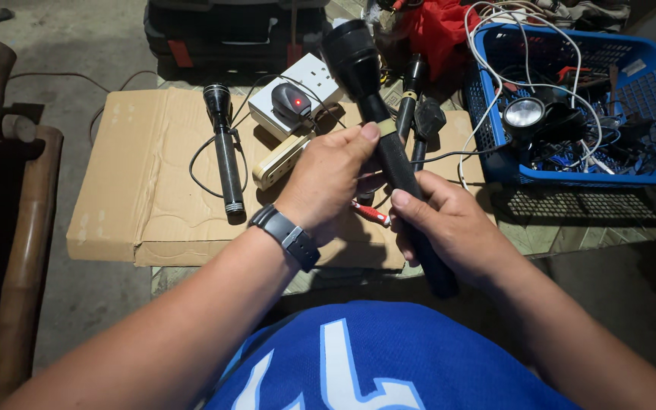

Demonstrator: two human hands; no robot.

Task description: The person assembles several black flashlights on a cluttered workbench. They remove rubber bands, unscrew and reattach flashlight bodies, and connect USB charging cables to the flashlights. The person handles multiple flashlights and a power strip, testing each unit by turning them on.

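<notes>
Both of your hands are on the big black flashlight [389,144] in the middle of the frame. Your left hand [328,182] is closed around its upper body, with the thumb pressed on a tan band just below the wide head. Your right hand [449,228] is wrapped around the lower part of the handle, near the tail end. The flashlight is tilted, with its head pointing to the top of the frame and its tail pointing down toward your blue shirt [373,364]. You wear a black watch [286,235] on your left wrist.

I think the work on this flashlight is only at its start. It looks whole, with head and tail both on. No part is off, and no batteries show. So the opening or checking is not yet done, as far as I can see.

Just under your hands, a red-handled tool [370,215] lies on the cardboard sheet [146,190]. To the left on the cardboard lies a smaller black flashlight [225,148] with a cord. Near it, above your left hand, sits a white socket box [298,95] with a black plug in it and a little red light on. Another dark flashlight [411,99] lies just right of the big one. In the upper right of the frame is a blue basket [647,175] full of wires and a round lamp. A dark tool case [229,34] sits at the top.
</notes>
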